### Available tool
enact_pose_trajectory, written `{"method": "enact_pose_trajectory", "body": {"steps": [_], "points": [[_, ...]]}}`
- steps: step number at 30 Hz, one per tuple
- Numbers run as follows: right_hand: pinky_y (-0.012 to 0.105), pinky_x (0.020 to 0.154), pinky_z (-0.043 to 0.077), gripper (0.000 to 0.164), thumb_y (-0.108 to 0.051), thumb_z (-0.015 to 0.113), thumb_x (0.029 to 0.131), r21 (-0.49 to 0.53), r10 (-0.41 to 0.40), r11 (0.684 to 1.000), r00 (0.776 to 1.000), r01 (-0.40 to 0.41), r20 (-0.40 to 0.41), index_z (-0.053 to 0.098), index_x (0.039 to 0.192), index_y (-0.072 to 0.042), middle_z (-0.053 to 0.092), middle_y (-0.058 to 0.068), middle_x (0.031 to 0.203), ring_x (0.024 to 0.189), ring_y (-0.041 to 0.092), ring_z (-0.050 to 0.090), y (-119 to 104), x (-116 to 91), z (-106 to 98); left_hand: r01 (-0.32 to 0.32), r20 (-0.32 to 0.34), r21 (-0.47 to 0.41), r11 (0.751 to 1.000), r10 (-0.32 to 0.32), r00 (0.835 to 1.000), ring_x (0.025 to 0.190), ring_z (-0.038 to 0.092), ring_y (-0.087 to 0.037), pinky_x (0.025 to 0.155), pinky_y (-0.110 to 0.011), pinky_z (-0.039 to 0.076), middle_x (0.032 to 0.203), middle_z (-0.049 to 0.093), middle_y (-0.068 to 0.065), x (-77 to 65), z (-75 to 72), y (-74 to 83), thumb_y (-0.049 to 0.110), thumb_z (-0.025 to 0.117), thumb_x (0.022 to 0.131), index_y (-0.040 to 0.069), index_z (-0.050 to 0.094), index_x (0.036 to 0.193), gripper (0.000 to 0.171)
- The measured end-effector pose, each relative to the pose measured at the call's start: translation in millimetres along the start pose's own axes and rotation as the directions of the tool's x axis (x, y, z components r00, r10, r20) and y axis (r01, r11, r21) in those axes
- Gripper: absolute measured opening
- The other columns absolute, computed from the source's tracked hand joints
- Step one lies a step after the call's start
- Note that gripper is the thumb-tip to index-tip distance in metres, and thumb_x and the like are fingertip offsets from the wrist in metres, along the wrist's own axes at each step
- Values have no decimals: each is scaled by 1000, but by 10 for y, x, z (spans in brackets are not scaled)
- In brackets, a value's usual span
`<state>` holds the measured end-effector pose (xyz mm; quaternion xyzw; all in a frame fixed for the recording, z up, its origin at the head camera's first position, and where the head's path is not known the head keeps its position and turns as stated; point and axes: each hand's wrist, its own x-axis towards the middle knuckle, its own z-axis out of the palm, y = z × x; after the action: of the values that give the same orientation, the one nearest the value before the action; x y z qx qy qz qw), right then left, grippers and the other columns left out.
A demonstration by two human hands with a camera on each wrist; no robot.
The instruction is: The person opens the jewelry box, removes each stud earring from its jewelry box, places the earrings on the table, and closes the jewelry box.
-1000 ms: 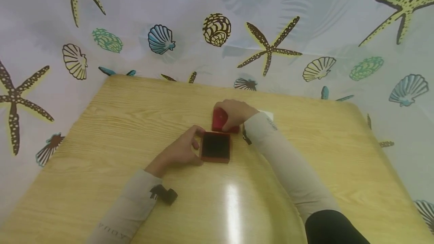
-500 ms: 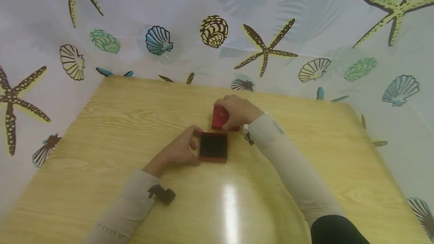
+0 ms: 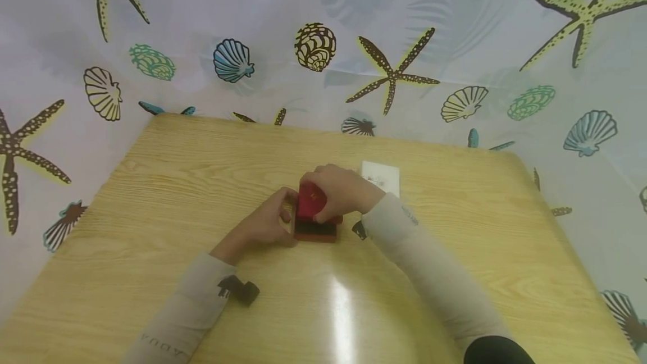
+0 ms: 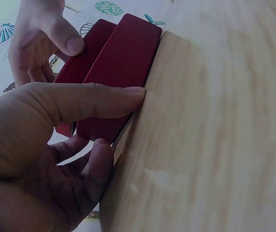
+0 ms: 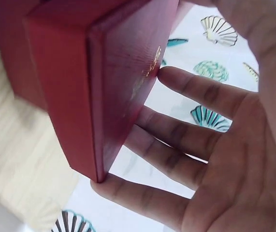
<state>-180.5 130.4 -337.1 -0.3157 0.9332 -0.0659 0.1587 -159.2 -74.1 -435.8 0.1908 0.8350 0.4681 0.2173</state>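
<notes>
In the head view, a red box base [image 3: 315, 236] with a dark inside lies on the table. My left hand [image 3: 265, 222] holds it from its left side, and in the left wrist view the thumb lies along its near wall. My right hand [image 3: 343, 187] grips a red lid [image 3: 310, 202] with small gold lettering on top. That lid sits over the far part of the base, leaving a dark strip of the inside showing along the near edge. In the right wrist view the fingertips touch the edges of the lid [image 5: 128, 87].
A white square pad [image 3: 388, 177] lies right behind my right hand, with small thin marks or items on it, too small to tell. The wooden table [image 3: 202, 162] ends at a shell-and-starfish patterned cloth [image 3: 283, 10] behind it.
My right hand has brought the red lid toward me, from behind the base to over it. The white pad shows more fully now. My left hand has kept its hold on the base.
</notes>
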Motion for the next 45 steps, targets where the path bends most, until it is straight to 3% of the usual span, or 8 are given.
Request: {"method": "enact_pose_trajectory", "body": {"steps": [8, 18, 33, 45], "points": [[38, 83, 54, 64, -35, 84, 72, 15, -35, 999, 999, 35, -3, 60, 130, -20, 64, 3, 112, 104, 20, 58, -93, -44, 62, -37, -5, -26, 999, 37, 999, 97, 58, -23, 76, -31, 50, 124, 54, -12, -13, -2, 8, 3, 87, 62, 8, 40, 135, 86], [40, 85, 54, 68, -35, 85, 74, 15, -1, 1000, 1000, 1, 31, 58, 134, -21, 63, 3, 117, 107, 20, 56, -165, -80, 72, -19, -8, 11, 1000, 19, 1000, 104, 57, -25, 81, -31, 48, 133, 51, -12, -21, -6, 2, 8, 88, 63, 10, 40, 136, 87], [41, 86, 53, 74, -35, 86, 73, 19, 22, 1000, 999, -23, 46, 55, 139, -21, 62, 3, 119, 109, 21, 55, -201, -111, 126, -8, 8, 29, 1000, 8, 1000, 103, 57, -23, 84, -32, 46, 123, 56, -12, -15, -1, 10, 9, 87, 66, 10, 38, 139, 87], [42, 86, 53, 71, -33, 86, 74, 66, 23, 997, 999, -26, 38, 56, 137, -20, 62, 4, 119, 109, 21, 56, -190, -130, 204, -43, 30, 31, 999, 42, 999, 108, 55, -24, 88, -34, 46, 145, 44, -11, -26, -17, 11, 10, 88, 68, 10, 34, 146, 95]]}}
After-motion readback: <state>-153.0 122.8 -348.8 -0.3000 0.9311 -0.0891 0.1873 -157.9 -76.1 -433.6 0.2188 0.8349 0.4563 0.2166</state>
